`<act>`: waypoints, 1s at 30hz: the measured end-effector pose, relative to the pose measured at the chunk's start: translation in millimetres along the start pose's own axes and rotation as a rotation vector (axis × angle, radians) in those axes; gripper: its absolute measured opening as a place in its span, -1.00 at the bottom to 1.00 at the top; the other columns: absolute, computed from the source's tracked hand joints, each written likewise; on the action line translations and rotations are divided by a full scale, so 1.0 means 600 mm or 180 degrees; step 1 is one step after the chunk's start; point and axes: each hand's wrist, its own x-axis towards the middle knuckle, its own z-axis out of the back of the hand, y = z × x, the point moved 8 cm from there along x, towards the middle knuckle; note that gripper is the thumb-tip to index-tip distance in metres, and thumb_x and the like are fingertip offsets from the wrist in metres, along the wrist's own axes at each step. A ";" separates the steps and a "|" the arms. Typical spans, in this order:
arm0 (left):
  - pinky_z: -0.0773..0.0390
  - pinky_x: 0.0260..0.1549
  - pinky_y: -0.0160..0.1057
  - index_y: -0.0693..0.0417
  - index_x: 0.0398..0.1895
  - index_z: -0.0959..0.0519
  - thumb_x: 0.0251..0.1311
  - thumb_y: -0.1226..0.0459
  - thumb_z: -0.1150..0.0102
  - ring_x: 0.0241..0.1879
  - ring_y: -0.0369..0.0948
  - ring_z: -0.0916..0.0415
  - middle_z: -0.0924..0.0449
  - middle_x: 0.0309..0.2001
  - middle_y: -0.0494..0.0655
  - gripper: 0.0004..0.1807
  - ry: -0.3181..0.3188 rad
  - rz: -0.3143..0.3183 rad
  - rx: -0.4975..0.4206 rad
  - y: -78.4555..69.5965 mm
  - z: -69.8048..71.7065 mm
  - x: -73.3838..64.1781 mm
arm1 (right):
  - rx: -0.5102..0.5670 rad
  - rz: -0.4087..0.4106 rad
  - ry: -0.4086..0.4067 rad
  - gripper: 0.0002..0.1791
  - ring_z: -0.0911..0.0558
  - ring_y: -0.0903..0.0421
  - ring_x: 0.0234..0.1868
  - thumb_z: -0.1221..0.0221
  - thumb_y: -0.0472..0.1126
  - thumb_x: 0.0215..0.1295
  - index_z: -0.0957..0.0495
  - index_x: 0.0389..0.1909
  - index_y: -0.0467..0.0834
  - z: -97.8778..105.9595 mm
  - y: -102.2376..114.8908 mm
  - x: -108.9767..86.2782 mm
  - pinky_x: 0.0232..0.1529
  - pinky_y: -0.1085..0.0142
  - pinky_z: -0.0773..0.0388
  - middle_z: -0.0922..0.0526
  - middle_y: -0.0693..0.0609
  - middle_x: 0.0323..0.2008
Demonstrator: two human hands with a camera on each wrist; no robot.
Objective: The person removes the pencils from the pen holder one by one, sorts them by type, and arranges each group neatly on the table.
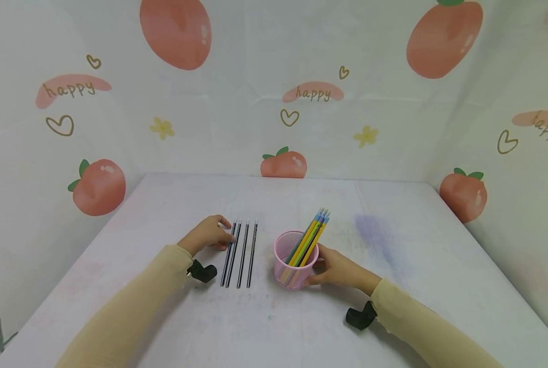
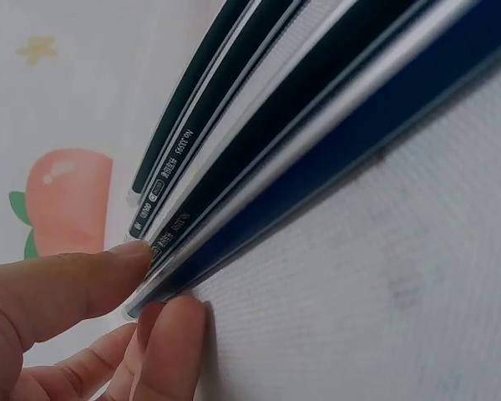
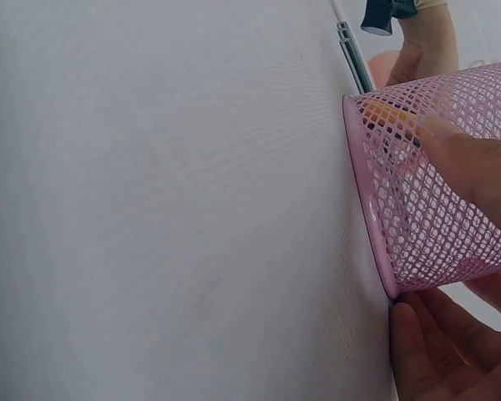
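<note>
Several dark pencils with pale stripes (image 1: 243,254) lie side by side on the table, left of the middle. My left hand (image 1: 211,233) is at the far end of the leftmost one. In the left wrist view, the thumb (image 2: 83,288) and a fingertip (image 2: 179,338) pinch that pencil (image 2: 334,163) from both sides. My right hand (image 1: 340,268) grips a pink mesh pencil cup (image 1: 283,249) low on its right side, thumb on the near wall. The cup stands upright, and yellow, green and blue pencils (image 1: 312,237) lean in it to the right.
A white cloth covers the table (image 1: 265,327), with a bluish smudge (image 1: 380,240) at the right. Behind and on both sides hang white curtains (image 1: 237,128) printed with fruit, hearts and words. Black wrist mounts (image 1: 361,316) sit at both sleeves.
</note>
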 end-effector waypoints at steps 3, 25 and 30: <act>-0.61 -0.54 -0.40 0.29 0.12 -0.37 0.12 0.37 -0.33 -0.60 -0.31 -0.51 -0.51 -0.28 0.05 -0.49 -0.0003 -0.0020 -0.0027 0.002 0.001 0.001 | -0.0012 0.0006 -0.0004 -0.07 -0.54 -0.09 0.19 -0.46 -0.14 0.03 -0.18 0.37 -0.27 0.000 -0.002 0.000 0.23 0.06 -0.47 -0.54 -0.10 0.17; -0.68 -0.12 -0.13 0.20 0.16 -0.40 0.29 0.23 -0.19 -0.06 0.12 -0.57 -0.55 -0.01 0.25 -0.57 -0.0133 -0.0785 -0.0369 -0.132 0.025 -0.058 | 0.0071 -0.0058 -0.0008 -0.06 -0.54 -0.08 0.16 -0.46 -0.18 0.03 -0.17 0.38 -0.25 0.000 -0.007 0.001 0.21 0.04 -0.48 -0.52 -0.12 0.18; -0.68 -0.15 -0.15 0.16 0.14 -0.44 0.30 0.23 -0.18 -0.19 -0.06 -0.58 -0.58 -0.11 0.13 -0.61 -0.0174 -0.1059 -0.0443 -0.171 0.024 -0.081 | 0.0072 -0.0081 0.0001 -0.06 -0.52 -0.09 0.18 -0.45 -0.17 0.03 -0.16 0.39 -0.25 -0.001 -0.007 0.001 0.23 0.03 -0.47 -0.51 -0.13 0.19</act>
